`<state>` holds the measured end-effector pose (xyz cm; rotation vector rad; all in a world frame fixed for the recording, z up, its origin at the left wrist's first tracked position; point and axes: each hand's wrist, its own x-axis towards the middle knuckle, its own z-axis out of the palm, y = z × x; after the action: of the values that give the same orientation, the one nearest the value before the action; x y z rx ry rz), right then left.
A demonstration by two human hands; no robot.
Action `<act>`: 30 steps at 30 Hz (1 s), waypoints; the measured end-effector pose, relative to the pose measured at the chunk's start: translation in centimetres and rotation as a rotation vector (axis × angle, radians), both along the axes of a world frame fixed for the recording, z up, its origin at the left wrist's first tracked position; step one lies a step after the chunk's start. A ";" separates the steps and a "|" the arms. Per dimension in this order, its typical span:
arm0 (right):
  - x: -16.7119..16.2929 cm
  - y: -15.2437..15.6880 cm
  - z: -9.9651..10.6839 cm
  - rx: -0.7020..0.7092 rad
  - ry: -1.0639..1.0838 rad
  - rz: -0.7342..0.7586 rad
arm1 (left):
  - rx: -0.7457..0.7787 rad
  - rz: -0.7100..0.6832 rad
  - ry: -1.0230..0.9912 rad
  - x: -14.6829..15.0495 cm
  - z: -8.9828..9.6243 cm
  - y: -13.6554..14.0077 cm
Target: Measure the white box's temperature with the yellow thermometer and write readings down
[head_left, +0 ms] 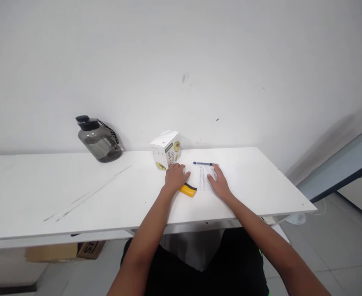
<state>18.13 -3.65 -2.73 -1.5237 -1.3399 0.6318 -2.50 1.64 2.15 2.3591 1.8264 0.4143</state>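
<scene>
From the head view, both forearms are reaching forward over the white counter [107,197], elbows low. The left hand [176,176] is bending at the wrist, palm down, fingers curling toward the base of a boxy white carton [165,150] with avocado prints, which is standing just beyond it. A curved yellow-and-black piece [189,190], smooth and plastic-looking, is poking out from that hand's thumb side; can't tell if the fingers are actually clamping on it, since the hand is hiding the rest. The right hand [220,185] is lying low with thumb and fingers spreading apart, not gripping anything, fingertips reaching the end of a slim blue pen [203,163]. Pale printed text [202,181] is showing between the two hands. Well off to the left of the left hand, a chunky see-through grey bottle [99,142] with a black cap and strap is sitting near the wall.
</scene>
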 end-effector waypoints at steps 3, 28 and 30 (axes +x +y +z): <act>0.0 0.0 0.0 -0.008 0.026 0.004 | 0.007 -0.003 0.001 0.0 0.1 -0.1; -0.2 -0.6 0.4 0.036 -0.042 0.028 | -0.058 0.050 -0.241 0.0 0.9 -0.6; -0.2 -0.6 0.6 0.028 -0.041 0.030 | -0.084 0.094 -0.196 0.1 1.1 -0.8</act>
<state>17.89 -4.29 -2.18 -1.5042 -1.3991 0.6015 -2.37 0.89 3.25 2.1024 1.8311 0.5465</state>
